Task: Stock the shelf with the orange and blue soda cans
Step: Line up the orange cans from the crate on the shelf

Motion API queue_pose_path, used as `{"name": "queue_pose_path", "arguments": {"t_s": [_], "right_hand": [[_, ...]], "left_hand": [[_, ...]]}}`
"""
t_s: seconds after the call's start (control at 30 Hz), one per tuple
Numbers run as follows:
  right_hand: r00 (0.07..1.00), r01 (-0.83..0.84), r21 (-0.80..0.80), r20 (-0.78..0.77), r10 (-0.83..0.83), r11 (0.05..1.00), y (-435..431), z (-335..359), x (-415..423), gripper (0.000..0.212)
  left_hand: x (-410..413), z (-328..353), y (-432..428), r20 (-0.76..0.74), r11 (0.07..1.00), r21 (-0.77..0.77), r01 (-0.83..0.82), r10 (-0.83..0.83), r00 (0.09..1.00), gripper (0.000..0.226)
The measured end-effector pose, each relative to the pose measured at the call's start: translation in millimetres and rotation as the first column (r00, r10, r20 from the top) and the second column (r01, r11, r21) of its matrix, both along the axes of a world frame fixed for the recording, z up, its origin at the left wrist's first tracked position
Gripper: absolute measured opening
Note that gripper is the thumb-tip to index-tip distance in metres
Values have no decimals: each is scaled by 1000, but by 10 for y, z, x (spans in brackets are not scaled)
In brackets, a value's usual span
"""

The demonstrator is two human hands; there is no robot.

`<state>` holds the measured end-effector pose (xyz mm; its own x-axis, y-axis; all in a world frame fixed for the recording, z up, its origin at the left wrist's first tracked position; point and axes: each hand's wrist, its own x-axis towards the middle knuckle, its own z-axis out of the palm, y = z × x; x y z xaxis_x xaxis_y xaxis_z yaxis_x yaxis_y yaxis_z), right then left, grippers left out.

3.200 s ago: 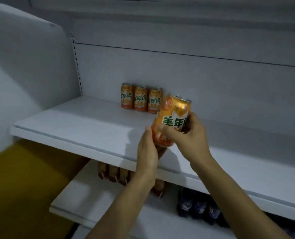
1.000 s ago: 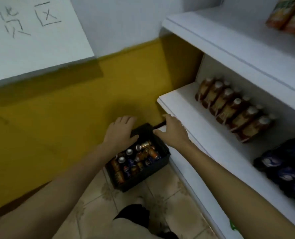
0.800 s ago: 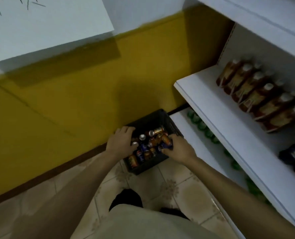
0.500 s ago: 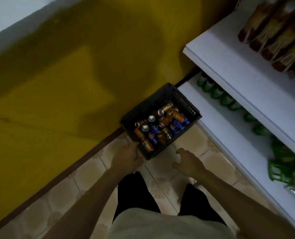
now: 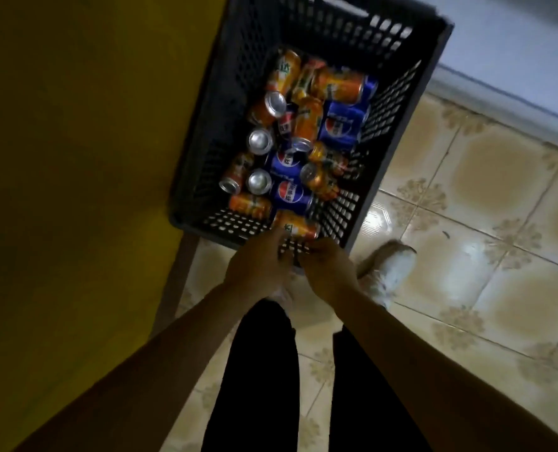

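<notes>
Orange and blue metal soda cans [image 5: 341,127] fill the black plastic crate [image 5: 395,102]. We cannot tell if left grip [image 5: 258,265] or right grip [image 5: 328,272] holds one; sideways cans slip easily

A small shop or its stockroom is suggested. At twelve o'clock a black plastic crate [image 5: 398,102] is seen on the floor, heaped with loose orange cans [image 5: 307,120] and blue cans [image 5: 341,127] of soda, as stock is kept. Glossy patterned floor tiles [image 5: 486,190] are laid at three o'clock, a white shelf base [image 5: 515,60] is set at one o'clock, and a plain yellow wall [image 5: 75,158] is seen at nine o'clock.
</notes>
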<state>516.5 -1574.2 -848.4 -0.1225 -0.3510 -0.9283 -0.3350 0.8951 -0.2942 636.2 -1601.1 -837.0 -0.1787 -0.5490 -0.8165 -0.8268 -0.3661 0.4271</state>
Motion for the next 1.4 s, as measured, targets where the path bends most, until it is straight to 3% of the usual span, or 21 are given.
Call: {"name": "queue_pose_path", "arguments": {"t_s": [0.17,0.3,0.4,0.47,0.53,0.63,0.73,0.83,0.9,1.0,1.17,1.33,1.4], "right_hand": [[952,301,98,-98,-292,949,-131,-1250,2,35],[882,449,289,5,-470,846,-264,-1910,-67,50],[923,350,368,24,-385,862,-275,-2096,-11,59],[896,430,345,-47,-442,834,-288,-2087,55,55],[843,532,287,-87,-532,796,-325,-1903,99,68],[795,607,126,-78,-602,785,-486,-1332,50,81],[747,664,-45,-21,-665,747,-723,-388,-193,44],[694,718,-137,84,-715,682,-907,691,-525,4],[668,744,-175,170,-725,645,-989,1445,-734,5],[654,757,-247,279,-703,605,-985,2558,-1032,28],[688,719,-423,327,-647,551,-851,3954,-1446,25],[751,639,-620,377,-542,455,-554,4928,-1852,21],[788,582,-706,369,-493,404,-430,5180,-2019,19]], "left_hand": [[-159,-1317,-139,57,995,16,-97,96,994,16],[-207,-1974,-151,189,953,125,-276,250,950,38],[-176,-2172,-125,254,945,152,-290,246,935,37],[-174,-2144,-138,271,916,150,-373,325,906,44],[-239,-1968,-194,249,864,109,-491,455,855,48],[-355,-1380,-348,158,830,-126,-543,557,815,32],[-484,-521,-522,104,743,-249,-621,658,746,21],[-648,408,-690,-92,540,-183,-822,823,561,28],[-802,1066,-769,-190,424,-116,-898,878,439,29],[-1056,2126,-781,-318,319,19,-947,900,297,29],[-1334,3439,-608,-485,335,144,-931,844,229,30],[-1730,4388,-382,-659,440,155,-885,713,239,27],[-1904,4699,-373,-736,533,131,-836,617,278,42]]}}
